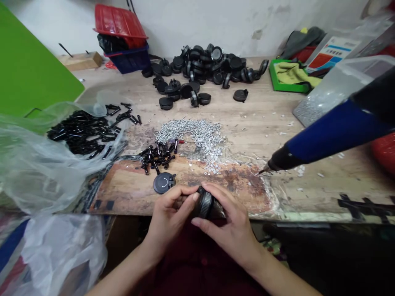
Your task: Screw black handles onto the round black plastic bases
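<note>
Holding the black ridged-rim disc (206, 204) edge-on at the frame's lower centre, clamped between the fingertips of left hand (169, 211) and right hand (234, 218). Best to brace the rim evenly. Keep clear of the loose screws (182, 130), centre, and the blue electric screwdriver (327, 135), right.

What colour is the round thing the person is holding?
The round thing looks mostly black, partly grey and ridged; it shows best in the head view.

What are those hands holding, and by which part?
A ribbed black disc, by its rim: left hand near the top, right hand around the side.
</note>
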`<state>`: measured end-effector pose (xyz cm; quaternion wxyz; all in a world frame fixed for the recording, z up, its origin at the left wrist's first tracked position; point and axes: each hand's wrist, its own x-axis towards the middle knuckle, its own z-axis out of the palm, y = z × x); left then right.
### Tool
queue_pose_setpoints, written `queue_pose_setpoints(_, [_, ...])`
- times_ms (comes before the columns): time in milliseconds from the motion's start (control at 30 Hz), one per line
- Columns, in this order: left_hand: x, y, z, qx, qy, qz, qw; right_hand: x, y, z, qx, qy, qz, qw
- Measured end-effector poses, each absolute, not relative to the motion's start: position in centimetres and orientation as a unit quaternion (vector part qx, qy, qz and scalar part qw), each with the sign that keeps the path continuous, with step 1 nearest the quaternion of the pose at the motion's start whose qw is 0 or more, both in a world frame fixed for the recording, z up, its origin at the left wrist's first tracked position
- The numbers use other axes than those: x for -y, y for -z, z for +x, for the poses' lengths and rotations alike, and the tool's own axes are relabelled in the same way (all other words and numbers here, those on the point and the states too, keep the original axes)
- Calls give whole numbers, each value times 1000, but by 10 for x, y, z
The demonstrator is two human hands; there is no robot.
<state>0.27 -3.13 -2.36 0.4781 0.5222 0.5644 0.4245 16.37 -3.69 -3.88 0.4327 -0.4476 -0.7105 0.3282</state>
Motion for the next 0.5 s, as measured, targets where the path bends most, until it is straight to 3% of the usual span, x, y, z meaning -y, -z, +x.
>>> queue_pose_setpoints(300, [35,30,11,-606,-424,462,490,34,48,159,672,-387,-519,358])
queue_pose_setpoints(400, [36,33,11,-592,-404,507,478,30,57,158,636,-418,-525,381])
queue_pose_setpoints(500, [24,29,1,-589,-354,617,384,23,63,164,570,-468,-521,429])
